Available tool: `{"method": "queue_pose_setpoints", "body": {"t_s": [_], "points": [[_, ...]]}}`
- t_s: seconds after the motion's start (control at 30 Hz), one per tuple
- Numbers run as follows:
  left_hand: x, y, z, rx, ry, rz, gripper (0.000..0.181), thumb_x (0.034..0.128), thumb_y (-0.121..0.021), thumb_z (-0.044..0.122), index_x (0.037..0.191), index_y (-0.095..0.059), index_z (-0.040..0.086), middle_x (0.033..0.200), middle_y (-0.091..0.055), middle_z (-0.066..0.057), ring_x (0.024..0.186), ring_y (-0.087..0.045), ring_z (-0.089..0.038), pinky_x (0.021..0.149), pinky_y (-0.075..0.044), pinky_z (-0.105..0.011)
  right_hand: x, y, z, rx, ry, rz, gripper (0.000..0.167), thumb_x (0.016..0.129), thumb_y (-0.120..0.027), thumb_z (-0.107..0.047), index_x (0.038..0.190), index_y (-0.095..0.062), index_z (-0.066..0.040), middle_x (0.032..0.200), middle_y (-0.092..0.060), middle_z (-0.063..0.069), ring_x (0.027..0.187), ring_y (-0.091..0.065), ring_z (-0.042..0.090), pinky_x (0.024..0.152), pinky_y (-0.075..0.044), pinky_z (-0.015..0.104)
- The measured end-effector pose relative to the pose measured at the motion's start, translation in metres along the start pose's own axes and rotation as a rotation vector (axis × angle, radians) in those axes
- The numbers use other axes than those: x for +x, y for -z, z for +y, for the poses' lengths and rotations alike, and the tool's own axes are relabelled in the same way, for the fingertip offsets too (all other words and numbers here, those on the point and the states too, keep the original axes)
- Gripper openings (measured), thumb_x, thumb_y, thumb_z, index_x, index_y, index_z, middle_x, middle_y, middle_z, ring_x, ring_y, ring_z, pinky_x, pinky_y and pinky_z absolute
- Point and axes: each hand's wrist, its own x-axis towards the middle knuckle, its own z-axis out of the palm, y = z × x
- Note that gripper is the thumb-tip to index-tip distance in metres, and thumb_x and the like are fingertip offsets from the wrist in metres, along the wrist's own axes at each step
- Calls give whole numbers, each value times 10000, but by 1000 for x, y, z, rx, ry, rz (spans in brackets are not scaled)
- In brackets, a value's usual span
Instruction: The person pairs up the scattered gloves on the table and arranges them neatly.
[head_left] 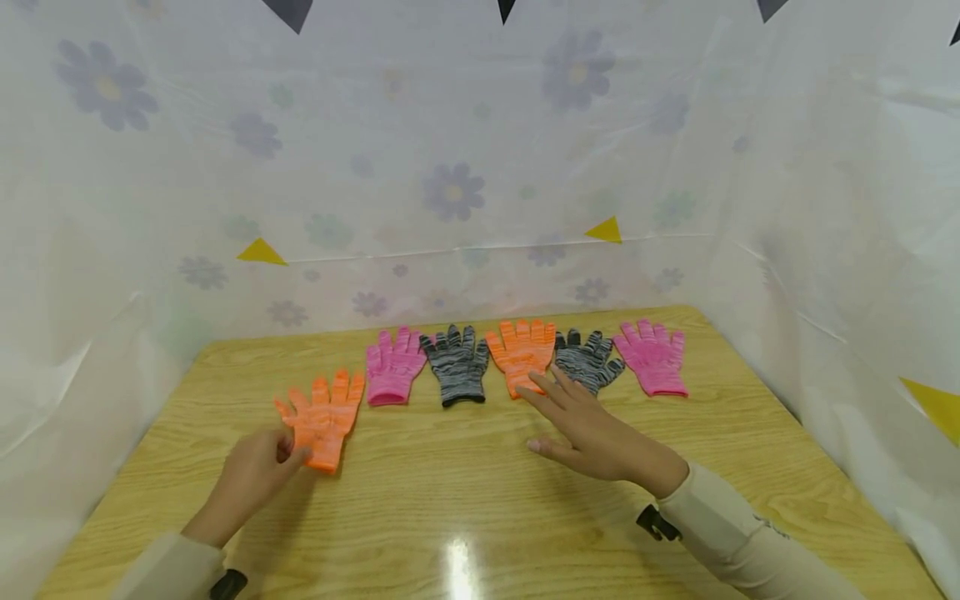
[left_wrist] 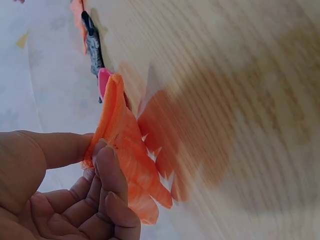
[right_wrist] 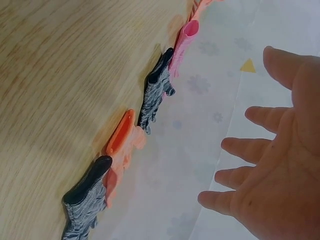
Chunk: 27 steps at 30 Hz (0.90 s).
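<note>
My left hand point(head_left: 258, 467) pinches an orange knit glove point(head_left: 324, 421) by the edge of its cuff, between thumb and fingers. In the left wrist view that glove point(left_wrist: 127, 160) hangs slightly tilted over the wood, its fingers pointing away. My right hand point(head_left: 581, 425) hovers with fingers spread, holding nothing, in front of a second orange glove point(head_left: 522, 354) and a grey-black glove point(head_left: 585, 362). The right wrist view shows the straight fingers point(right_wrist: 245, 150) apart from the gloves. Another grey-black glove point(head_left: 459, 367) lies between the second orange glove and a pink glove point(head_left: 392, 367).
A second pink glove point(head_left: 654, 358) lies at the right end of the row, near the back edge of the wooden table point(head_left: 420, 517). Flower-patterned white sheeting point(head_left: 450, 108) walls the back and sides. Yellow triangles point(head_left: 261, 252) are stuck on it.
</note>
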Motion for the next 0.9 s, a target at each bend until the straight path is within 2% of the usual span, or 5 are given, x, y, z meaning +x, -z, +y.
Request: {"method": "queue_pose_setpoints", "body": {"t_s": [0.13,0.37,0.67,0.9], "points": [[-4,-3,0,-6,39,-31,318,907,-651,222,684,-468,89,577,-399,12,500,-329,-113,455,-262,-222,0,2,0,6,2,8,685,975,-456,-502,1545,-154,-271,1610,-38,43,1465,70,314,1140,-81,610],[-12,-3,1,-34,80,-66,388,918,-643,249,648,-403,107,539,-301,31,476,-269,-97,447,-229,-204,-1,2,1,17,18,13,682,978,-466,-484,1545,-153,-273,1609,-41,42,1464,32,352,1138,-94,612],[-23,-2,0,-22,61,-66,332,920,-643,257,676,-481,102,574,-409,20,496,-340,-96,464,-292,-222,-2,2,2,17,21,18,675,979,-485,-458,1543,-174,-257,1610,-54,49,1464,31,354,1128,-103,629],[-30,-8,0,-27,104,-100,328,918,-644,265,676,-487,110,558,-385,24,497,-329,-96,467,-286,-222,-2,3,0,35,15,8,679,977,-495,-449,1543,-182,-242,1610,-60,57,1464,47,340,1126,-89,635]]}}
